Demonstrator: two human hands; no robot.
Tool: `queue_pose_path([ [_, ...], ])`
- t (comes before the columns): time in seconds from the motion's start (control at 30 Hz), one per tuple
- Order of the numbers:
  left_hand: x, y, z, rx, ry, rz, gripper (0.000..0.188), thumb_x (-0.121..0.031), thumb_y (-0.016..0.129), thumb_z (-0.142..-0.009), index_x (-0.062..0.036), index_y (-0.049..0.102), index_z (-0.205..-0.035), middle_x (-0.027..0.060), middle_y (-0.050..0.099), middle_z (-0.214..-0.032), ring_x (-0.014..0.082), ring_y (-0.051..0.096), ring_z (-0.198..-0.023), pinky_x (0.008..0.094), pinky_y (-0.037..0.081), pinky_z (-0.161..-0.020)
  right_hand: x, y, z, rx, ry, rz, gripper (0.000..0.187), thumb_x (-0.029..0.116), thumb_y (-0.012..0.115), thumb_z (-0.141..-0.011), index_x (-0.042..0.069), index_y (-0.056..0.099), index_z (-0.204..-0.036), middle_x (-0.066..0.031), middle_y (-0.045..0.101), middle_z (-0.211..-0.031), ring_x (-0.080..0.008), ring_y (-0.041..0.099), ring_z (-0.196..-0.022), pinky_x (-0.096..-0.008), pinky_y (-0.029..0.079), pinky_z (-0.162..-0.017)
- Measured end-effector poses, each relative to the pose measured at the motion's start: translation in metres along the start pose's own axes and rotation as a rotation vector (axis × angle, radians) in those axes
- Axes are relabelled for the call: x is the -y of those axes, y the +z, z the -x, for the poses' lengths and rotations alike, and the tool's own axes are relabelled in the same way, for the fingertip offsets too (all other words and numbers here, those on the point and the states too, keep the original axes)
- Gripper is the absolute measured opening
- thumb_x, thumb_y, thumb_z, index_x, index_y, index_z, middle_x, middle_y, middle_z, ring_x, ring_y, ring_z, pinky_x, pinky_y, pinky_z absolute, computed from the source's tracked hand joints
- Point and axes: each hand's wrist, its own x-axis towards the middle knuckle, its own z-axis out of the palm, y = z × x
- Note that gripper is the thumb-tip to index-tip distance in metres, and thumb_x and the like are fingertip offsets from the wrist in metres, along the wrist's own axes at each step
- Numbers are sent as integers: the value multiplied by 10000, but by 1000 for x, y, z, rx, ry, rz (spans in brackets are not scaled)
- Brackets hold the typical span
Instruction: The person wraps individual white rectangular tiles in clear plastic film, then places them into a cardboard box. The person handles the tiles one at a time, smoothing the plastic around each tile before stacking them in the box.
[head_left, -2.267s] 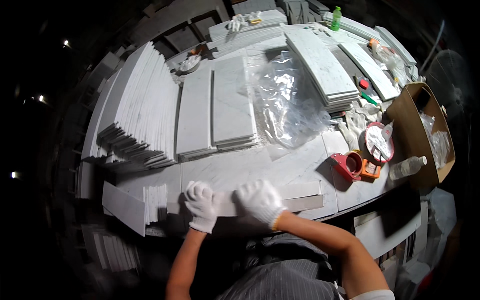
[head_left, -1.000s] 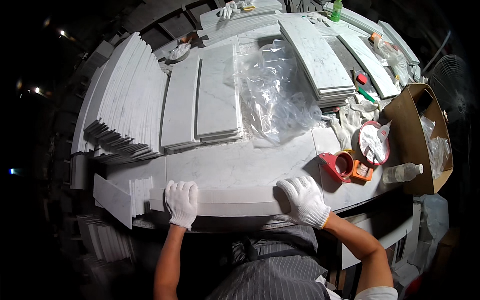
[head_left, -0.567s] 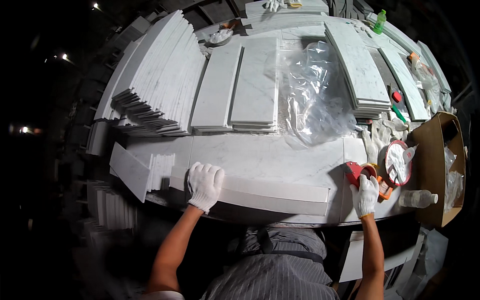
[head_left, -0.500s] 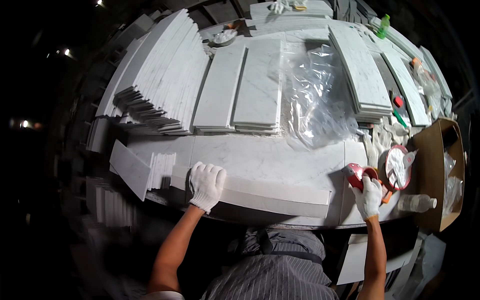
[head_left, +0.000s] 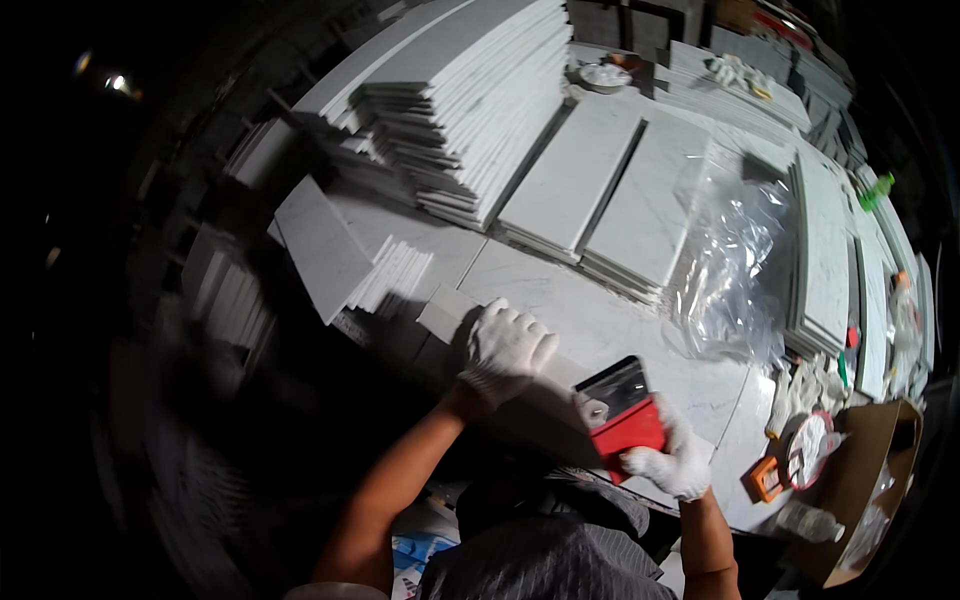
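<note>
My left hand, in a white knit glove, is closed over a long, narrow pale slab at the table's near edge. Beyond its left end the slab shows; my hand and forearm cover part of it. My right hand, gloved too, grips a red hand tool with a flat, dark, glossy plate. The tool's exact kind is unclear. A small pale round part sits beside the plate. The tool is tilted above the slab's right part; whether it touches is hidden.
Marble-look tiles rise in a tall stack at the far left, with lower stacks beside it. Clear plastic film lies right of them. An orange tool, a plate, a bottle and a cardboard box crowd the right.
My right hand has brought the red tool left from beside the plate to above the slab, turning it. My left hand stays on the slab. The whole view has swung and tilted.
</note>
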Motion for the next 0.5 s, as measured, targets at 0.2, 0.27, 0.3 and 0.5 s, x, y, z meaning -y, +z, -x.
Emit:
queue_pose_path([
  [0.2,6,6,8,-94,-73,70,163,-251,620,-868,-103,660,-814,70,607,-787,265,587,-780,457,461,-872,-12,17,-49,62,79,254,486,271,828,-811,1,603,-1147,-46,646,-929,-116,603,-870,-284,499,-808],
  [0.27,4,1,5,-200,-87,85,162,-248,617,-868,-97,654,-822,73,603,-807,268,595,-790,467,466,-894,-11,17,-48,64,69,257,476,277,822,-815,-1,616,-1142,-55,659,-962,-118,607,-886,-286,498,-816],
  [0.3,9,1,9,-156,0,-58,261,-311,581,-928,-60,651,-943,41,602,-832,214,610,-858,433,469,-931,-11,18,-48,64,64,247,472,278,820,-817,-5,622,-1138,-59,664,-979,-120,608,-897,-288,498,-822],
  [0.5,-3,-50,15,-22,-660,1362,733,-656,392,-986,10,526,-1262,104,600,-1080,163,568,-1010,341,435,-980,-11,13,-46,54,152,211,463,265,826,-820,-24,636,-1127,-67,687,-968,-131,623,-911,-310,502,-843],
])
